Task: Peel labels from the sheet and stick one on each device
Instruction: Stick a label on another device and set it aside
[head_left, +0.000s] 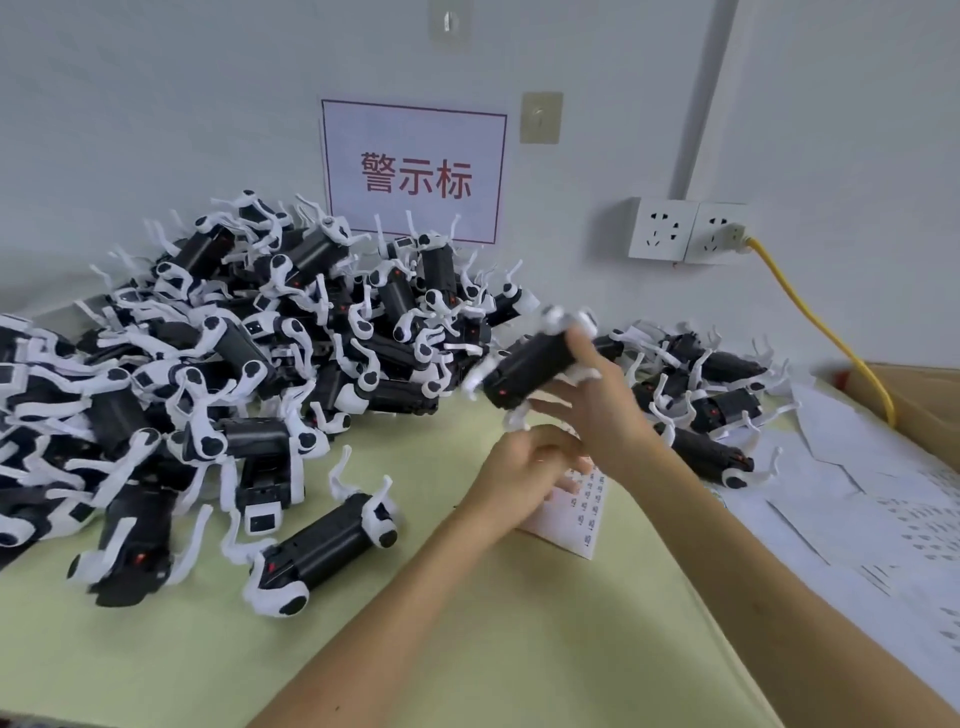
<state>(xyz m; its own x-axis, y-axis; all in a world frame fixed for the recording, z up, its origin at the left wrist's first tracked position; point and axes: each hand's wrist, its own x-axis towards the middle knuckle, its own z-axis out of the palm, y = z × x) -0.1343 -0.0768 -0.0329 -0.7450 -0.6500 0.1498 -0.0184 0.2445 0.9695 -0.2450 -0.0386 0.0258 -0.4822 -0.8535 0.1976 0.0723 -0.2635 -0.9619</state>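
One device (540, 366) is clamped in your right hand (597, 410) above the green table (467, 649). It is blurred, with its long axis slanting from lower left to upper right. Your left hand (524, 467) lies curled on the one label sheet (584, 519); I cannot tell if it pinches a label. Dozens more devices form a heap (234, 364) on the left.

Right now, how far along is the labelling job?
Likely done: a small group of devices lies to the right, beside loose paper sheets. In hand: the right hand holds one device up while the left hand works at the label sheet. Left: the big pile on the left, seemingly most of the job.
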